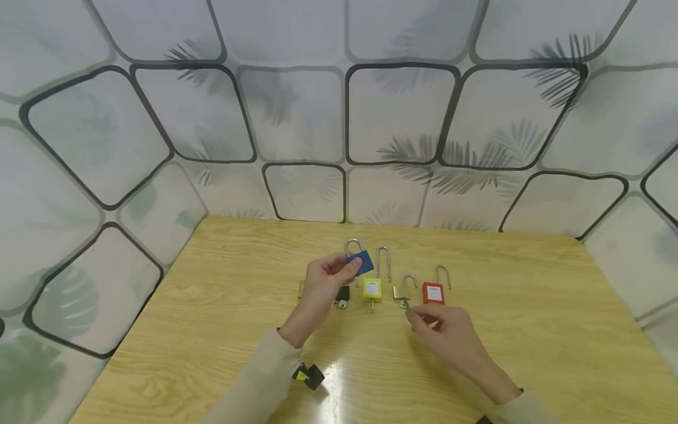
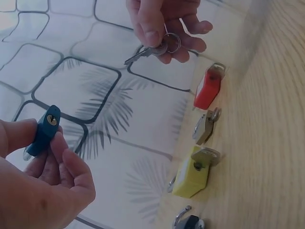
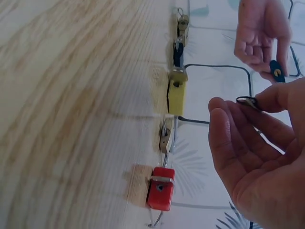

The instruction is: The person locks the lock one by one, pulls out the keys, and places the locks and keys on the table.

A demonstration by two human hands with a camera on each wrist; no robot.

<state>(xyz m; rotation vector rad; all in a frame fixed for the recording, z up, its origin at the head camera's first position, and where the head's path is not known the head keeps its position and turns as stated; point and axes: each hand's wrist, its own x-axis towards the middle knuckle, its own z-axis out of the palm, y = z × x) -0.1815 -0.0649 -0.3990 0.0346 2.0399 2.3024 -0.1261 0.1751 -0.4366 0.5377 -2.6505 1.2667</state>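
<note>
My left hand pinches a blue padlock between thumb and fingers, raised over the row of locks with its shackle pointing up. In the left wrist view, the brass keyhole of this padlock faces the camera. My right hand pinches a small silver key by its head, and a split ring hangs from it. The key's blade points toward the blue padlock, with a gap between them. Just beyond the right fingertips lie a brass padlock and a red padlock, both with shackles open.
A yellow padlock with a key in it and a black padlock continue the row on the wooden table. At its left end another brass padlock is mostly hidden by my left hand. A patterned cloth wall stands behind.
</note>
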